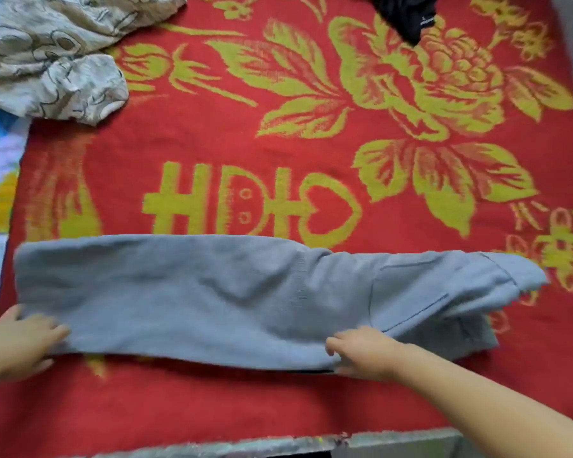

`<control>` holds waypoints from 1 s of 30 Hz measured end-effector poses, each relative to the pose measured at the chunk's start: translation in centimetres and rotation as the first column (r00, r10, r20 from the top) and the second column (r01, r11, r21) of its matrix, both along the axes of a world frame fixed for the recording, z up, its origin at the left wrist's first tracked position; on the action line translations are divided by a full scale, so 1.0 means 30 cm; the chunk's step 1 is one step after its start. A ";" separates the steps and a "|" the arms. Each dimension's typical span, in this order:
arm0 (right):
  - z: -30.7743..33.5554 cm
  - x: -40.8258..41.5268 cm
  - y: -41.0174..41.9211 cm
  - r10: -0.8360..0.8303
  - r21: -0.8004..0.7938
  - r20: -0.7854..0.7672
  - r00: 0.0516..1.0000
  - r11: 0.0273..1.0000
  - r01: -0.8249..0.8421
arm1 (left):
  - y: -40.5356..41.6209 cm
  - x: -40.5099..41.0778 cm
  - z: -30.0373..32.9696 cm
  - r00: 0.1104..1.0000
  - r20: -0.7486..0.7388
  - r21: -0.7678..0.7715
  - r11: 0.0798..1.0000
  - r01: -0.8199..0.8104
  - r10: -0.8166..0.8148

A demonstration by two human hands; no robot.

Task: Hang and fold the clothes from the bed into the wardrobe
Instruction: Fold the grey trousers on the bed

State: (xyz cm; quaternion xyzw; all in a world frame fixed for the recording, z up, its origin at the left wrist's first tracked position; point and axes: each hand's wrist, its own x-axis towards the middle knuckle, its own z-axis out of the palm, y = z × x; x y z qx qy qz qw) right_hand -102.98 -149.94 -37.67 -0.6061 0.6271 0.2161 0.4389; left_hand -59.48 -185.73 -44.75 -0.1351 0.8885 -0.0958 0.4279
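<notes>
While the grey trousers (245,299) lie flat across the near part of the red blanket (278,143), the folding step is in hand: the left hand (20,345) grips their left end, the right hand (361,353) seemingly pinches the near edge, though blur hides the fingers. Next, double them end over end.

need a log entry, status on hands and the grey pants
Left hand grips pants' left end. Right hand grips near edge. Pants flat on blanket. Nothing in the way.
</notes>
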 end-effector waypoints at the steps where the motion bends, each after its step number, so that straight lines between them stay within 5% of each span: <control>1: -0.010 -0.007 0.031 -0.032 -0.003 -0.002 0.999 0.999 0.032 | 0.063 -0.051 -0.001 0.999 -0.044 0.103 0.994 -0.024 0.029; 4: -0.013 -0.123 0.096 -0.367 -0.245 -0.029 0.930 0.905 0.349 | 0.213 -0.385 0.031 0.938 -0.343 0.166 0.986 0.017 0.041; 8: 0.037 -0.434 0.253 -0.769 -0.508 -0.088 0.633 0.581 0.636 | 0.602 -0.886 0.166 0.703 -0.710 0.274 0.936 0.222 0.041; 12: 0.026 -0.733 0.470 -0.935 -0.560 -0.204 0.290 0.355 0.749 | 1.090 -1.289 0.146 0.673 -0.739 0.312 0.902 0.298 0.033; 15: -0.031 -0.835 0.585 -0.987 -0.421 -0.149 0.059 0.117 0.900 | 1.354 -1.457 0.067 0.825 -0.543 0.422 0.900 0.105 0.158; 20: -0.069 -0.833 0.598 -0.986 -0.323 0.097 0.137 0.099 0.941 | 1.405 -1.537 -0.001 0.843 -0.486 0.368 0.929 -0.039 0.228; 23: -0.019 -0.843 0.633 -0.965 -0.281 0.232 0.125 0.057 0.958 | 1.354 -1.493 0.061 0.679 -0.704 0.400 0.906 0.135 0.210; 25: -0.010 -0.834 0.693 -0.961 -0.229 0.196 0.197 0.150 0.962 | 1.356 -1.432 0.094 0.631 -0.760 0.396 0.881 0.258 0.157; 27: -0.058 -0.801 0.766 -0.949 -0.208 0.067 0.308 0.289 0.934 | 1.396 -1.371 0.088 0.704 -0.705 0.408 0.859 0.310 0.081; 28: -0.089 -0.780 0.797 -0.951 -0.209 0.070 0.300 0.280 0.937 | 1.417 -1.356 0.078 0.761 -0.648 0.402 0.864 0.302 0.036; 30: -0.129 -0.743 0.828 -0.967 -0.207 0.231 0.112 0.064 0.976 | 1.466 -1.352 0.032 0.825 -0.564 0.374 0.903 0.211 0.041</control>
